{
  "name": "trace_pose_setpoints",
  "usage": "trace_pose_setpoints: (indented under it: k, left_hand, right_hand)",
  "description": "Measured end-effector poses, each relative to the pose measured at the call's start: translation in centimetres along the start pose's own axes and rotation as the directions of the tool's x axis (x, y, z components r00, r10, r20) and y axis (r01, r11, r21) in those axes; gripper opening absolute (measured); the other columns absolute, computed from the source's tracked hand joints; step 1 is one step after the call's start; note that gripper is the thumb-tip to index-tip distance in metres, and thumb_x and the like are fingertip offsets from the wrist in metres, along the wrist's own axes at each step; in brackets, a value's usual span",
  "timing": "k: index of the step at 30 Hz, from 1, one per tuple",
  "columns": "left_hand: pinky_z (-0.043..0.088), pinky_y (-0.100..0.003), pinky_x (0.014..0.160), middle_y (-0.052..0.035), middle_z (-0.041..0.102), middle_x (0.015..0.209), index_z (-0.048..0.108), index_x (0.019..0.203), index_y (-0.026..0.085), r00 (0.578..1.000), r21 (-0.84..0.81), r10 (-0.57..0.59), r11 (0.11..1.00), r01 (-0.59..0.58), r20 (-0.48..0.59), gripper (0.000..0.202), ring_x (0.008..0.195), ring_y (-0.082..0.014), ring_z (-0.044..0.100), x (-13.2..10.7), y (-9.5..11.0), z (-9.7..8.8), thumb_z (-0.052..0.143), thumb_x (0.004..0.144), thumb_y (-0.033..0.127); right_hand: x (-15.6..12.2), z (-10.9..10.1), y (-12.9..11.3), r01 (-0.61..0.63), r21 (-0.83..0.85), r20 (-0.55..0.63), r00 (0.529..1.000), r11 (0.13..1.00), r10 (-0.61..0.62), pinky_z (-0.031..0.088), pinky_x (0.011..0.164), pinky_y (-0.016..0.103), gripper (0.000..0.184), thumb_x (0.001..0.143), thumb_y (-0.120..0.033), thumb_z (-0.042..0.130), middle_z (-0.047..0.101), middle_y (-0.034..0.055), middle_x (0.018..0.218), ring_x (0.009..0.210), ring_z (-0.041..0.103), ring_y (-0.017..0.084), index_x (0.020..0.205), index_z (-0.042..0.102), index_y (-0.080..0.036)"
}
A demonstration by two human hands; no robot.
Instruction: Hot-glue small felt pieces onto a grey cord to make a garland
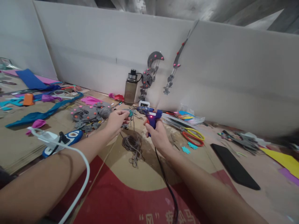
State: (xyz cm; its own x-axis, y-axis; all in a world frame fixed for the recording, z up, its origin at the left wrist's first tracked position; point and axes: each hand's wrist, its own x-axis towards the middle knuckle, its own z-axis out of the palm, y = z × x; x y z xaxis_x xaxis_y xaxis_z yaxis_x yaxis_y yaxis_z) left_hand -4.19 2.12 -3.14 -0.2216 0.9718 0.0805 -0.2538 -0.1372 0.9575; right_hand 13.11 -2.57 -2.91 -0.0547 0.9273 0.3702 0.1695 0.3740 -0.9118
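Observation:
My right hand is wrapped around the handle of a blue glue gun with a lit red light; its nozzle points left. Between the thumb and fingers of my left hand is a small teal piece, pinched just left of the nozzle. Whether the nozzle touches the piece I cannot tell. A grey cord runs down from near the teal piece toward a coiled bundle of cord on the cardboard below. The glue gun's black cable trails toward me under my right wrist.
A drink bottle stands against the white wall panel, where grey decorations with pink dots hang. Scissors, teal cut-outs and a black phone-like slab lie right. Felt scraps and a power strip with a white cable are left.

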Motion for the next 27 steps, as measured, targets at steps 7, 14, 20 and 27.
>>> trace_pose_setpoints:
  k: [7, 14, 20, 27]
  left_hand:
    - [0.043, -0.017, 0.042, 0.0003, 0.059, 0.059, 0.058, 0.074, 0.014, 0.992, -0.073, -0.122, 0.99, 0.123, 0.023, 0.01, 0.051, -0.0095, 0.059, -0.6, 0.7, 0.3, 0.066, 0.068, 0.014]
    - [0.027, -0.015, 0.037, 0.0032, 0.053, 0.058, 0.06, 0.074, 0.014, 0.996, 0.053, -0.025, 0.998, 0.021, 0.085, 0.017, 0.046, -0.0054, 0.046, -1.5, 0.8, 0.9, 0.071, 0.063, 0.021]
    - [0.029, -0.02, 0.044, 0.0043, 0.052, 0.058, 0.064, 0.077, 0.016, 0.97, 0.187, 0.19, 0.958, -0.217, 0.154, 0.02, 0.046, -0.0061, 0.039, -2.7, 1.2, 1.5, 0.071, 0.067, 0.032]
    - [0.037, -0.021, 0.053, 0.0002, 0.06, 0.066, 0.064, 0.077, 0.016, 0.943, 0.408, 0.272, 0.852, -0.328, 0.19, 0.015, 0.056, -0.0093, 0.049, -4.5, 1.9, 2.2, 0.066, 0.07, 0.029]
  right_hand:
    - [2.6, -2.5, 1.8, -0.328, -0.332, -0.109, 0.945, 0.884, 0.31, 0.04, 0.062, 0.027, 0.022, 0.073, -0.032, 0.047, 0.062, 0.0045, 0.082, 0.073, 0.055, 0.017, 0.087, 0.055, -0.018]
    - [3.0, -4.1, 2.0, -0.114, -0.844, 0.028, 0.966, 0.524, 0.255, 0.042, 0.08, 0.04, 0.032, 0.076, -0.046, 0.055, 0.063, 0.02, 0.095, 0.094, 0.057, 0.031, 0.078, 0.06, -0.014]
    - [2.1, -2.5, 0.3, 0.061, -0.43, -0.07, 0.992, 0.901, -0.101, 0.045, 0.077, 0.037, 0.027, 0.081, -0.046, 0.051, 0.059, 0.0058, 0.081, 0.08, 0.056, 0.019, 0.083, 0.05, -0.019]
    - [1.4, 0.9, -0.5, -0.216, 0.221, 0.075, 0.976, 0.951, 0.204, 0.049, 0.063, 0.028, 0.042, 0.067, -0.035, 0.067, 0.06, -0.004, 0.072, 0.066, 0.062, 0.013, 0.096, 0.039, -0.022]
